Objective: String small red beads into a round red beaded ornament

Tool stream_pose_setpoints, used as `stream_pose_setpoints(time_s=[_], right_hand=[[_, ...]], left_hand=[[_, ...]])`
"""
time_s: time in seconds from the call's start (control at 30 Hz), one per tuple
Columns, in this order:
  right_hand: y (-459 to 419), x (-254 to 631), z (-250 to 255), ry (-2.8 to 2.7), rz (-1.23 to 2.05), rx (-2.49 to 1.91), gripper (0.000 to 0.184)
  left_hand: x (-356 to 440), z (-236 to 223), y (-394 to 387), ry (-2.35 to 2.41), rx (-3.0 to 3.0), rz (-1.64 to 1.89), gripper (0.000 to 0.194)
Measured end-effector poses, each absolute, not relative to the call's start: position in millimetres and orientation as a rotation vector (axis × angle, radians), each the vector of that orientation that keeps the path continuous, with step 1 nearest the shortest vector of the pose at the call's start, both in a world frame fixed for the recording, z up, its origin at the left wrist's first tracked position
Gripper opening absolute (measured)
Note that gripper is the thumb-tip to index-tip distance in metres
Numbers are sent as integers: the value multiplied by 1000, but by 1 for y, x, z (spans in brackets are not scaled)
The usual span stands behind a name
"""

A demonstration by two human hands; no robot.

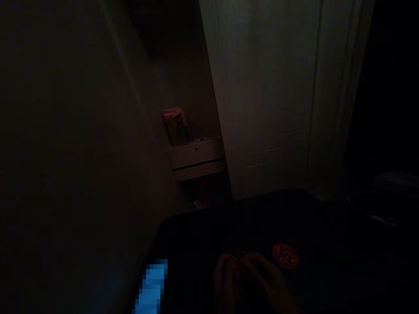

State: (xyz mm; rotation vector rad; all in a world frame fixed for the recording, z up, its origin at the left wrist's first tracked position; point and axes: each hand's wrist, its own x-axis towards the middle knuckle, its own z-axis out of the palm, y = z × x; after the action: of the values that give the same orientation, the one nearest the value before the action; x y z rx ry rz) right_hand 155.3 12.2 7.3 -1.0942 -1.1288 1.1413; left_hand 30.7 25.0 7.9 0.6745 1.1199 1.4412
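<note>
In the dim head view my left hand (pixel 225 279) and my right hand (pixel 266 277) meet low in the picture, over a dark surface. Fingers of both are bent and closed toward each other. Between the fingertips shows a small thing with red specks (pixel 238 261); its kind is too dark to make out. To the right of my right hand, apart from it, lies a round red disc with an openwork or patterned middle (pixel 285 256).
The dark tabletop (pixel 255 218) has rounded far corners. A bright pixelated blue patch (pixel 150 288) is at its left. Behind stand a pale panelled door (pixel 265 96) and a drawer unit (pixel 196 157) bearing a striped bag (pixel 175 124). A pale cable (pixel 363 209) lies at right.
</note>
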Motion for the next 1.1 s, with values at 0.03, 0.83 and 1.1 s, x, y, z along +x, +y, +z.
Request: stream_pose_setpoints(time_s=[0.03,0.83,1.1], right_hand=[[12,155,8,-1131,1143,-1091,41],[14,155,12,-1128,1066,-1108,36],[17,161,16,-1029,914,-1191,40]], left_hand=[[31,7,25,1125,673,1445,40],[28,-1,27,1189,613,1496,37],[30,2,28,1210,602,1481,40]])
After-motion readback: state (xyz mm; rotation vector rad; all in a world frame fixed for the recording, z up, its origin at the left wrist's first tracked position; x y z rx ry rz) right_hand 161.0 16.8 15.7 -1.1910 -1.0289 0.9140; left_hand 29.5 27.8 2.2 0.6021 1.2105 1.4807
